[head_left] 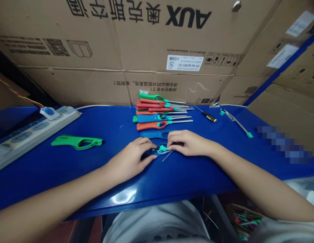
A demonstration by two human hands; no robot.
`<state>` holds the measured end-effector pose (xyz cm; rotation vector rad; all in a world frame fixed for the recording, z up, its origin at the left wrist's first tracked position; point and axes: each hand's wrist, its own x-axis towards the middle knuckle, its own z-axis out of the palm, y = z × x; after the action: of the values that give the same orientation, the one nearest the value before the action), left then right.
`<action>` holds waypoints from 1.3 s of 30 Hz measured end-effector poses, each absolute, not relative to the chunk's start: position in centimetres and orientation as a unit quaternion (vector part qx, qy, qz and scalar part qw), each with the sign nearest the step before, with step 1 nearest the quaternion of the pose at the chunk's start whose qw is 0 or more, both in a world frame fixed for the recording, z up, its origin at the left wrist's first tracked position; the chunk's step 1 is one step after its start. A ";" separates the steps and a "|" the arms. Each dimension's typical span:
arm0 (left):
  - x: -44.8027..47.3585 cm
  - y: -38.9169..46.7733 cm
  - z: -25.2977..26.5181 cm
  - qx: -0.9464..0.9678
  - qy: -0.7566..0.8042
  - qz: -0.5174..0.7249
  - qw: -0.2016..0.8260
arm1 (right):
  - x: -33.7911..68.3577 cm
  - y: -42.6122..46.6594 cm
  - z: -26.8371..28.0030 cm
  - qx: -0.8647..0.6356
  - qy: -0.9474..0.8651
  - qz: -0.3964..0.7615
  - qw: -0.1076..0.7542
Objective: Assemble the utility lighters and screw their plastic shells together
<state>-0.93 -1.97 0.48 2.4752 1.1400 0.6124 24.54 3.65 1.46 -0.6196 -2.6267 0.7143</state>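
Observation:
An opened blue lighter shell half lies on the table between my hands, with a teal trigger piece, a white wire and a small black part in it. My left hand closes thumb and fingers round its left end. On its right side my right hand pinches at the teal piece and wire; its fingertips hide what exactly they hold. A thin metal rod slants out below the right fingertips. Just behind, another blue shell half lies flat, its right end partly covered by my right hand.
Several assembled gas lighters are piled behind my hands. A green shell half and a power strip lie left. A screwdriver and a lighter tube assembly lie right. Cardboard walls the back.

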 end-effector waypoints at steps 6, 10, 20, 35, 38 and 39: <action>-1.0 -1.8 0.6 0.850 0.421 0.225 0.223 | 24.2 3.3 1.2 -0.218 -0.935 0.226 0.166; -0.9 -1.6 0.5 0.839 0.426 0.234 0.243 | 24.2 3.0 1.1 -0.219 -0.949 0.180 0.136; -0.7 -1.5 -0.1 0.825 0.415 0.268 0.275 | 24.4 2.9 1.8 -0.218 -0.948 0.195 0.128; 0.0 -1.4 -0.4 0.829 0.399 0.300 0.254 | 23.6 2.9 1.4 -0.248 -0.925 0.249 0.146; -0.1 -1.4 -0.4 0.828 0.402 0.297 0.254 | 23.7 3.0 1.4 -0.248 -0.924 0.252 0.144; -0.2 -1.4 -0.4 0.828 0.403 0.295 0.253 | 23.7 3.0 1.4 -0.247 -0.924 0.252 0.145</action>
<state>-0.16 -1.44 -0.39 2.2521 1.0964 0.8024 23.68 3.02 1.37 -0.7126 -2.6635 0.7272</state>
